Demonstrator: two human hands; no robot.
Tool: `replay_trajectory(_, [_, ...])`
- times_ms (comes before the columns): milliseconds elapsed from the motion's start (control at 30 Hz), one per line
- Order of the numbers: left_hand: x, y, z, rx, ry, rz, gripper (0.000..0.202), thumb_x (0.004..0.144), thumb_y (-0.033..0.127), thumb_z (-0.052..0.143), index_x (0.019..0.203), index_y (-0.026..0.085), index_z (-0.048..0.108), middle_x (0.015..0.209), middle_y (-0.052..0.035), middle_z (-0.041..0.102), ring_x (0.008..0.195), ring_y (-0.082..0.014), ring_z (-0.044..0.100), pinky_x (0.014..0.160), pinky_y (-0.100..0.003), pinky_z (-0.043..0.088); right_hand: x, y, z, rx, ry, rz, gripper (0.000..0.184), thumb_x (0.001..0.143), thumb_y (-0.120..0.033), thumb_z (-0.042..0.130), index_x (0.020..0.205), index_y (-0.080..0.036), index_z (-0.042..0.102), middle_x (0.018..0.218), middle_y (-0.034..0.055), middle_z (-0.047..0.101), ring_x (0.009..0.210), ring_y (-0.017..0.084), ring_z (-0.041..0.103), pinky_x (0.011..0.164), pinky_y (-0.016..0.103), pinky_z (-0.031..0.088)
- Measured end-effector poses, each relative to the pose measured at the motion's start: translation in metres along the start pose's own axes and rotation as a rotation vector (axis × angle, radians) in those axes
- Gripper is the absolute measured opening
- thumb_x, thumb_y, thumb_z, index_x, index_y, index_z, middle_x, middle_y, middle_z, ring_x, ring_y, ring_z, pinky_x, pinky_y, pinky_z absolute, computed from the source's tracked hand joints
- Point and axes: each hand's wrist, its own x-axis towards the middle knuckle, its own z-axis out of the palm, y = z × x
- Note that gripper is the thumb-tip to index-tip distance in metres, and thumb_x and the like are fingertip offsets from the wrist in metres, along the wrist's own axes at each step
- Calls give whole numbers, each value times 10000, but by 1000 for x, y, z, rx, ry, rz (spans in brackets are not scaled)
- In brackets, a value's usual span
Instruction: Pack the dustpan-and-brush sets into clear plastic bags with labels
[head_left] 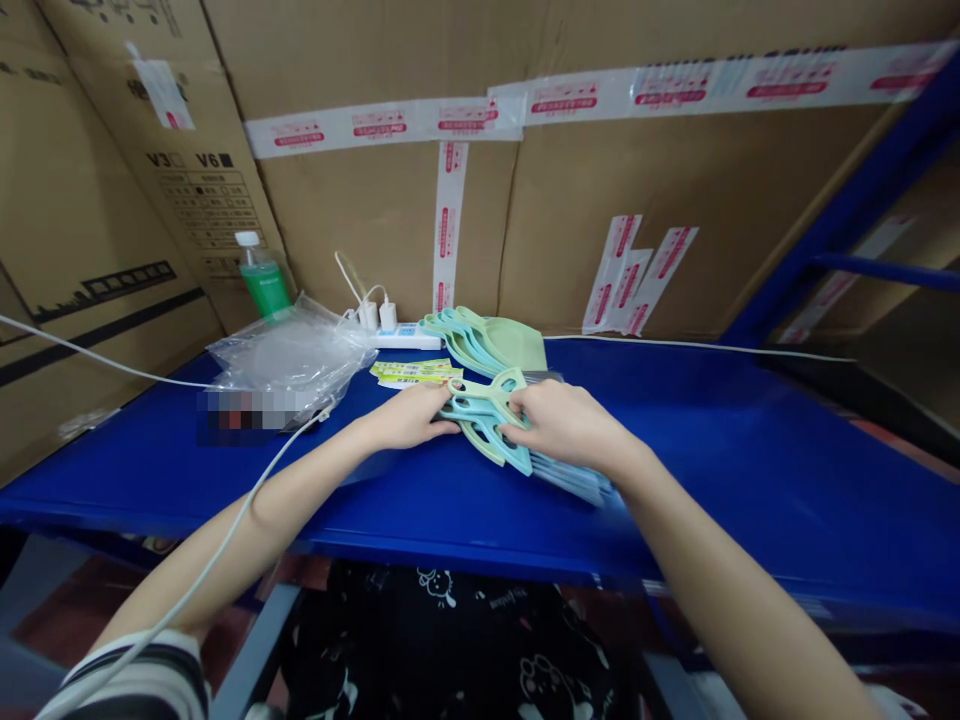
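Several small hand brushes (pixel 491 405) with pale green and light blue plastic handles lie bunched together in front of me, their greyish bristles pointing right and toward me. My left hand (pixel 416 415) is closed on the handle ends at the left. At the broad head end, my right hand (pixel 566 420) grips the brushes with thumb and fingers. Just behind them rests a nested stack of small dustpans (pixel 517 343), also pale green and light blue. Yellow-and-white label strips (pixel 412 374) lie on the blue table beyond my left hand.
Clear plastic bags (pixel 292 350) are heaped at the left, before a bottle of green liquid (pixel 264 280). A white power strip (pixel 409 337) with plugged-in chargers sits at the back. Cardboard boxes (pixel 360 220) wall the table's rear. A white cable (pixel 262 475) crosses above my left arm.
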Motion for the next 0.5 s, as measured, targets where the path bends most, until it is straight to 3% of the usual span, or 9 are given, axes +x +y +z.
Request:
replay_trajectory(133, [2, -2, -1, -26, 65, 5, 34, 871, 160, 539, 902, 162, 552, 978, -83, 664, 932, -238, 633, 815, -366, 496, -1, 0, -1, 30, 28, 1, 263, 806, -316, 545, 581, -205, 463, 633, 18, 579, 604, 149, 519, 514, 250, 255])
replay_trajectory(267, [3, 1, 4, -136, 204, 77, 108, 837, 79, 498, 879, 173, 529, 909, -52, 648, 876, -203, 619, 781, -331, 486, -2, -2, -3, 41, 37, -5, 349, 829, -361, 555, 558, -209, 394, 590, -5, 535, 542, 127, 465, 500, 246, 244])
replay_trajectory(500, [7, 5, 22, -241, 290, 62, 153, 787, 42, 509, 867, 173, 507, 864, -37, 629, 809, -182, 605, 738, -302, 483, -8, 0, 0, -79, 36, -30, 402, 777, -568, 633, 651, -210, 501, 694, 33, 628, 645, 189, 590, 496, 254, 288])
